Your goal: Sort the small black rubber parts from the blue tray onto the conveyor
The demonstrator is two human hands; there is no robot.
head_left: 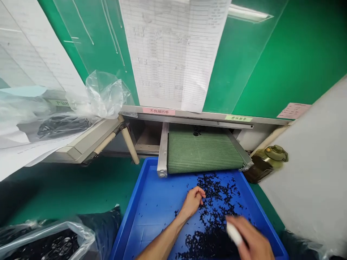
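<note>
A blue tray lies below a green conveyor belt and holds a scatter of several small black parts. My left hand rests palm down on the tray at the edge of the black parts, its fingers curled with the tips among them. My right hand is at the lower right over the pile, blurred by motion, with a white covering on one finger. I cannot see whether either hand holds a part.
Printed sheets hang on the green wall above the belt. A clear plastic bag lies on a shelf at left. Bags of black parts sit at lower left. A green bottle stands right of the belt, beside a grey panel.
</note>
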